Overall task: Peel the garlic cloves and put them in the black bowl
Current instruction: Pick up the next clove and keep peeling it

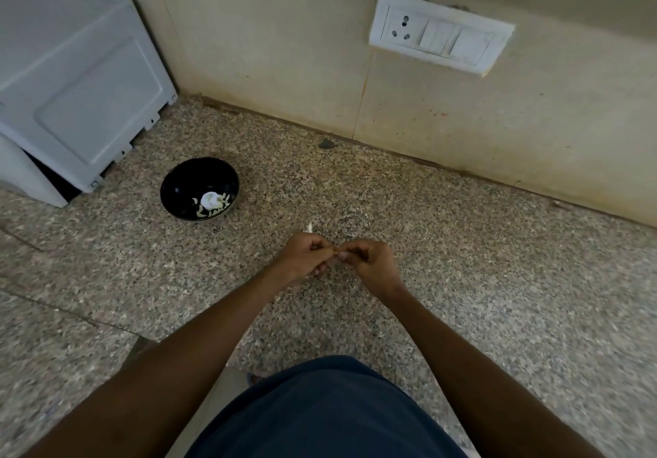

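We see a dim, flat, even light with no glare; only soft, faint shadows lie under the forearms on the speckled table (462, 244). The wide lens bends the wall (284, 49) and the table's edge toward the corners. Detail is soft throughout, and the fingers (341, 255) smear slightly.

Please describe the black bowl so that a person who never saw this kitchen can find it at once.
Start at the white appliance standing at the counter's far left. The black bowl sits on the speckled stone just right of its near corner, left of both hands. It is the only dark, round thing there, with pale garlic pieces inside.
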